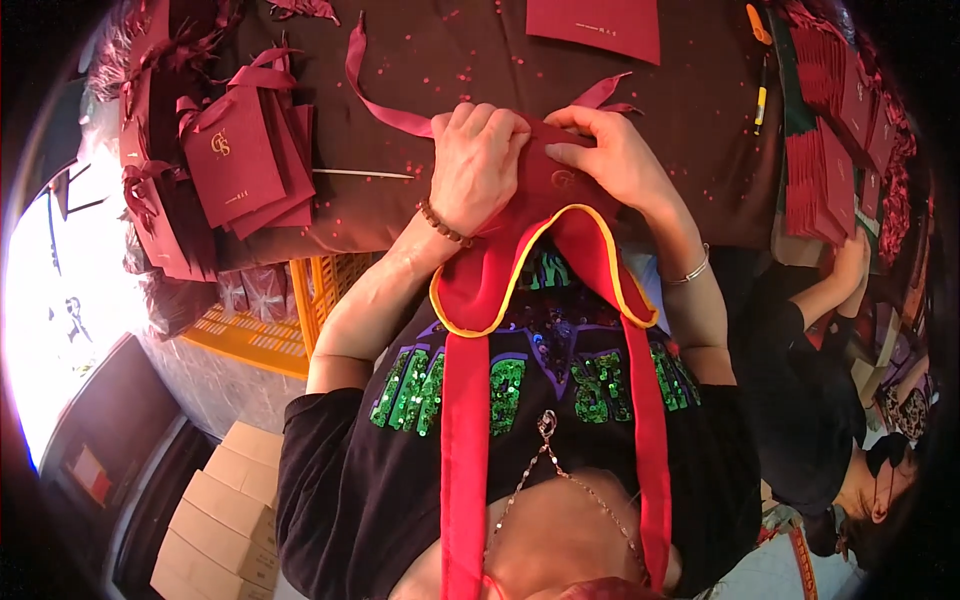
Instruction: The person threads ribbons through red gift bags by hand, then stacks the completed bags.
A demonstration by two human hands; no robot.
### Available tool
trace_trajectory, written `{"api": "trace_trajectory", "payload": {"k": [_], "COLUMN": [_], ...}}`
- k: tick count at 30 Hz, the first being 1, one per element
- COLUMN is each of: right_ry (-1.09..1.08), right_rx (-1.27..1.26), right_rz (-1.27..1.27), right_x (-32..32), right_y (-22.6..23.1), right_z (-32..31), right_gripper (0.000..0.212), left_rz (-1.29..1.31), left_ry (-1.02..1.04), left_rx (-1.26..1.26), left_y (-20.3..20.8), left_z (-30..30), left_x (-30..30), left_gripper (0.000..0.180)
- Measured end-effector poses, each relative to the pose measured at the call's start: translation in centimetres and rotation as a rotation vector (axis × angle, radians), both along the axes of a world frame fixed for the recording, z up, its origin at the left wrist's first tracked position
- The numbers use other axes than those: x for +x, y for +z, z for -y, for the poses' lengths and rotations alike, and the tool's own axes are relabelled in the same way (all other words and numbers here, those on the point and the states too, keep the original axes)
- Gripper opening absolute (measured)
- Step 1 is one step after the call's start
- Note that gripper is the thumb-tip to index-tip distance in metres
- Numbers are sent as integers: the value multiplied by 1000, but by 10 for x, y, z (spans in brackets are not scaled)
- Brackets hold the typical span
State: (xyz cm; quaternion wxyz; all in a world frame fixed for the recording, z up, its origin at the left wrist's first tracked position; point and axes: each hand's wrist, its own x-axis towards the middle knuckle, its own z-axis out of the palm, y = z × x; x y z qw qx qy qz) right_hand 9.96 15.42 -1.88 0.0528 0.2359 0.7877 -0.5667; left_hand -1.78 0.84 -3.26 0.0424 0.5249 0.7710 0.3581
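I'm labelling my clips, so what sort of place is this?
Probably a packing workshop: ribboned dark red bags or cards are piled on a cloth-covered table, and cardboard boxes are stacked nearby.

A dark brown cloth covers the desk (690, 85), its surface sprinkled with small red specks and its front edge falling in soft folds. At the far left, a bright opening (55, 310) glares white, so washed out that it is unclear whether it is a window or a doorway. Below it stands a dark, door-like panel (135, 450) bearing a small red-and-pale rectangle (90, 474). Grey, marbled flooring (212, 385) shows beside a yellow-orange plastic crate (255, 343) under the desk, and brown cardboard boxes (215, 525) are stacked nearby.
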Motion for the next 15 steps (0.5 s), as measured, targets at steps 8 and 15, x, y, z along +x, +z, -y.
{"api": "trace_trajectory", "payload": {"k": [8, 15], "right_ry": [-26, 11], "right_rx": [-61, -39], "right_rz": [-7, -14], "right_x": [2, 0], "right_y": [-1, -3], "right_z": [3, -1], "right_gripper": [32, 33], "left_rz": [-108, 73], "left_ry": [-2, -21], "left_rx": [-5, 22], "left_y": [-4, -10], "left_z": [0, -1], "left_x": [-3, -5], "left_gripper": [5, 5]}}
